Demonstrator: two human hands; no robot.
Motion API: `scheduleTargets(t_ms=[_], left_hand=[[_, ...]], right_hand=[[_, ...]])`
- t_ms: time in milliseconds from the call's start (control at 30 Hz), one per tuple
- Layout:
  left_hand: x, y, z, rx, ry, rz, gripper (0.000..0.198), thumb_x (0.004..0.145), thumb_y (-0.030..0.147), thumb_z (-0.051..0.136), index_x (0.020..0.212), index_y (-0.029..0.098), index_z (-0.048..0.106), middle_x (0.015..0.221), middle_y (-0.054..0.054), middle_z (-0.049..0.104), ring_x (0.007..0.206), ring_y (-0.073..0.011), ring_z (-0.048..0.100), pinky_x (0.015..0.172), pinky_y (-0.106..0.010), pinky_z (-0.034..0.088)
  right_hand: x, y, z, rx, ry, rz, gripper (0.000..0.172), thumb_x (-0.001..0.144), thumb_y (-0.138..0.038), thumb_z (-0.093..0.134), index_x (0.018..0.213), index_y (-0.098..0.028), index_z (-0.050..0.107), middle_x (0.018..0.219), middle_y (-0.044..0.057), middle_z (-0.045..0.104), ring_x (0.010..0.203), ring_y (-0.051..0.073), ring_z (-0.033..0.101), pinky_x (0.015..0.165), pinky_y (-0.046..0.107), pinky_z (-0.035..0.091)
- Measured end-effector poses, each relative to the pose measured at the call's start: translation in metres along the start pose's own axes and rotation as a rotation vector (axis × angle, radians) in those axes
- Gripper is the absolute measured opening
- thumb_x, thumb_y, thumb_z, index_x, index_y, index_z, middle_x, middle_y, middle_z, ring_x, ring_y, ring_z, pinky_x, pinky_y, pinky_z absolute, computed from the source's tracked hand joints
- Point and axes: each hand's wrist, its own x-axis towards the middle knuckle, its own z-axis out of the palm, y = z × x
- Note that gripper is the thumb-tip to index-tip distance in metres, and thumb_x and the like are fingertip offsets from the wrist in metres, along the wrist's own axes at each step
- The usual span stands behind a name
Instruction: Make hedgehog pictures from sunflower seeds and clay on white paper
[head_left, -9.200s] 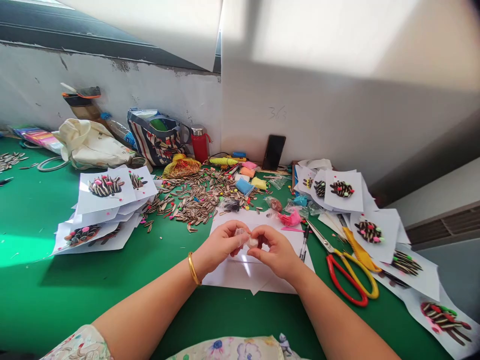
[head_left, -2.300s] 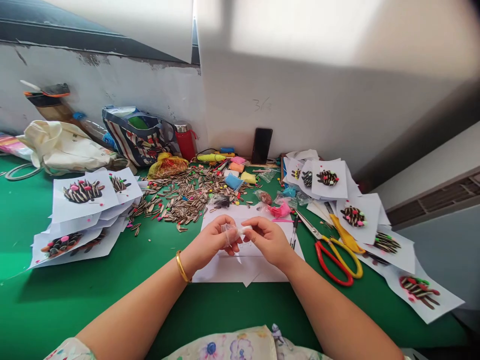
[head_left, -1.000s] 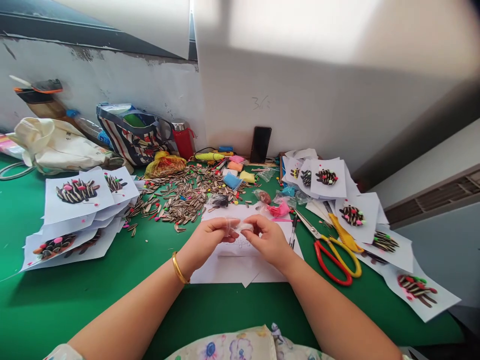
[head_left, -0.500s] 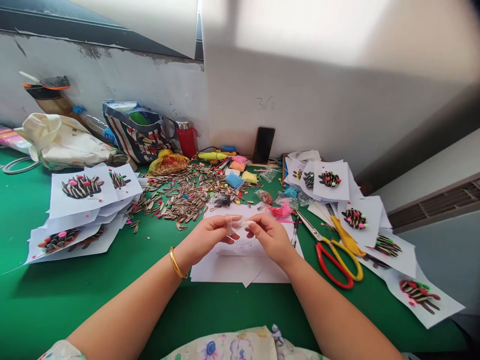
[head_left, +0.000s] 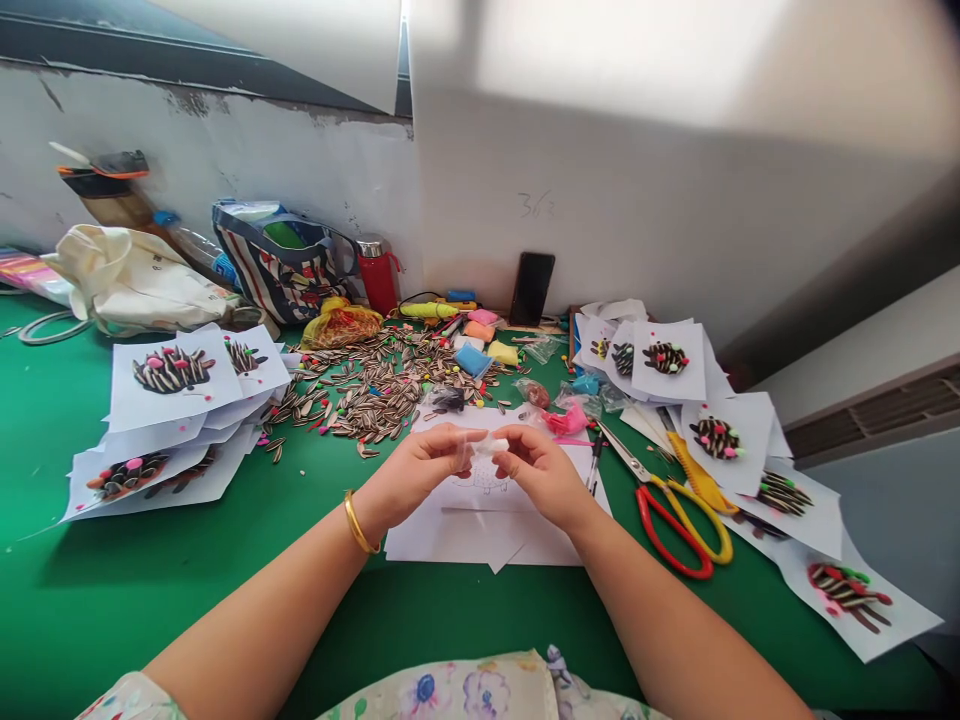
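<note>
And there, just above the white paper sheets [head_left: 450,535] on the green desk [head_left: 187,620], the left hand [head_left: 412,470] and the right hand [head_left: 544,475] were curled nearly shut, their fingertips pinching from either side a small white wad [head_left: 484,447] in clear plastic.

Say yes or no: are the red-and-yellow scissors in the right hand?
No, the scissors lie on the green tabletop; the right hand and left hand pinch a translucent wad.
</note>
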Motion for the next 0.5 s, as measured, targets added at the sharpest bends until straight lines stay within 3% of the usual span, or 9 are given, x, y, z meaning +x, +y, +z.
scheduleTargets(t_ms=[200,333,500], left_hand=[[0.0005,-0.0051,0.0037,-0.104,0.074,0.016,0.029,0.084,0.029,0.064,0.112,0.025,0.073,0.110,-0.004,0.058,0.078,-0.0111,0.057,0.080,-0.030,0.051],[0.0005,-0.0087,0.0065,-0.125,0.157,0.022,0.033,0.083,0.033,0.068,0.115,0.024,0.072,0.098,-0.004,0.063,0.077,-0.0114,0.057,0.076,-0.027,0.051],[0.0011,-0.0034,0.0070,-0.070,0.140,-0.028,0.036,0.078,0.037,0.074,0.108,0.019,0.074,0.087,-0.005,0.070,0.074,-0.0142,0.061,0.069,-0.027,0.052]], right_hand=[[0.0007,-0.0044,0.0026,0.043,0.036,0.021,0.035,0.076,-0.042,0.072,0.102,-0.021,0.061,0.076,-0.002,0.058,0.066,0.013,0.057,0.061,0.029,0.050],[-0.0008,-0.0065,0.0007,0.029,0.048,0.012,0.031,0.078,-0.040,0.072,0.100,-0.022,0.061,0.075,-0.002,0.058,0.066,0.013,0.056,0.060,0.028,0.048],[-0.0025,-0.0059,-0.0029,0.043,0.013,-0.005,0.028,0.086,-0.044,0.064,0.101,-0.022,0.059,0.085,0.001,0.063,0.074,0.015,0.063,0.064,0.028,0.047]])
